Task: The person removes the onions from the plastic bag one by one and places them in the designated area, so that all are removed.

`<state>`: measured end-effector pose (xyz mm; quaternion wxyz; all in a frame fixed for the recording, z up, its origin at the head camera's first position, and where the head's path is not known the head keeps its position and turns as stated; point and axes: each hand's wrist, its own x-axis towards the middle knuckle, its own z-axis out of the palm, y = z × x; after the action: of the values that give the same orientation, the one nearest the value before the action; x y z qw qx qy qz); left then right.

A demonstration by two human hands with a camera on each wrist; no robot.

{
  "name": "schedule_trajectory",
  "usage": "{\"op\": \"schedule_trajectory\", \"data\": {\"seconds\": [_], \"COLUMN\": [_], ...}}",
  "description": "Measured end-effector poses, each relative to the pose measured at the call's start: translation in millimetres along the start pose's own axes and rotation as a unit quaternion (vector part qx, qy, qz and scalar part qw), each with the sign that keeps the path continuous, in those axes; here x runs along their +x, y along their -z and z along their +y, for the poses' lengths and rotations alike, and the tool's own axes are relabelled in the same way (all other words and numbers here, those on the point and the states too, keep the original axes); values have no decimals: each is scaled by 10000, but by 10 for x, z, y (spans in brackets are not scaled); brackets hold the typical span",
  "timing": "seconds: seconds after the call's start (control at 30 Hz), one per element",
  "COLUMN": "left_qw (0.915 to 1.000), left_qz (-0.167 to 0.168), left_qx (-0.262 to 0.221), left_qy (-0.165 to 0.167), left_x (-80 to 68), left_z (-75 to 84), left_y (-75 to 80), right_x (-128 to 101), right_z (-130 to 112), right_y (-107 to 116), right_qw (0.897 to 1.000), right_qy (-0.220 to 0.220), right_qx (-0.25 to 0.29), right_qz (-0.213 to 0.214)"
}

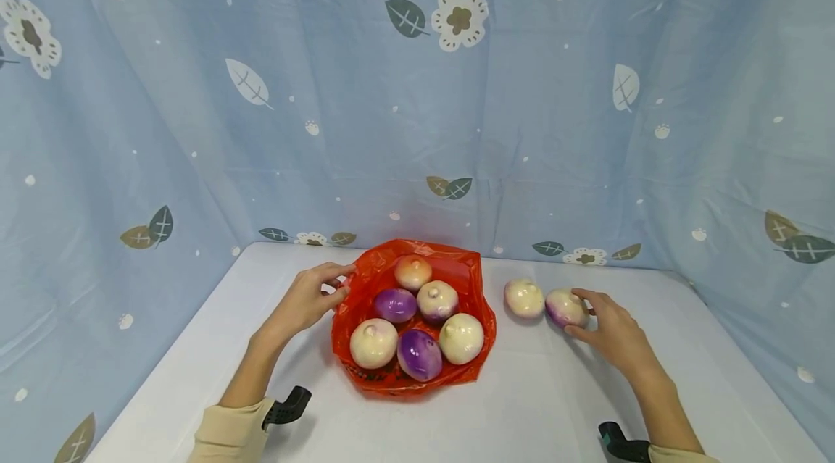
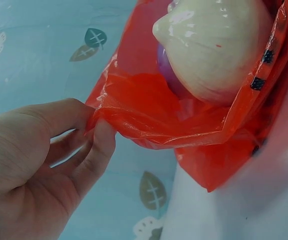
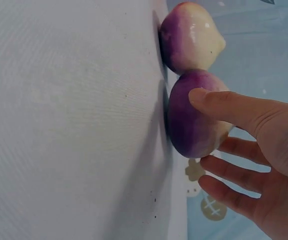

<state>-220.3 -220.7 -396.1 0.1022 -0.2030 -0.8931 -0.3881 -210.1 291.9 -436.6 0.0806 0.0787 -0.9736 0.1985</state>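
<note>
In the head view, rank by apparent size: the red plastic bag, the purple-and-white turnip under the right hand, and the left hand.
1. Red plastic bag, clearly largest.
2. Left hand.
3. Purple-and-white turnip, smallest, though partly covered by the right hand.

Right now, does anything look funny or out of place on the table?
Slightly: two purple-and-cream turnips sit on the white table, outside the crinkly red plastic bag holding six others. Nothing looks spilled or damaged.

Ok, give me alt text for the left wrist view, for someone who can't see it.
A left hand pinches the rim of a red plastic bag between thumb and fingers. Inside the bag sits a pale turnip, with a purple one partly hidden behind it.
</note>
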Motion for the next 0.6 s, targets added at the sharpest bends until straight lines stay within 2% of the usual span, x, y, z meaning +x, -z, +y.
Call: {"op": "schedule_trajectory", "data": {"seconds": [0.6], "left_qw": [9999], "left_qz": [-89], "left_qx": [14], "left_qy": [80], "left_x": [11], "left_z": [11], "left_y": [-4], "right_x": [-26], "right_z": [-47], "right_y": [9], "right_qw": [9998], "right_qy": [-74], "right_qx": [-65], "right_qz": [151]}}
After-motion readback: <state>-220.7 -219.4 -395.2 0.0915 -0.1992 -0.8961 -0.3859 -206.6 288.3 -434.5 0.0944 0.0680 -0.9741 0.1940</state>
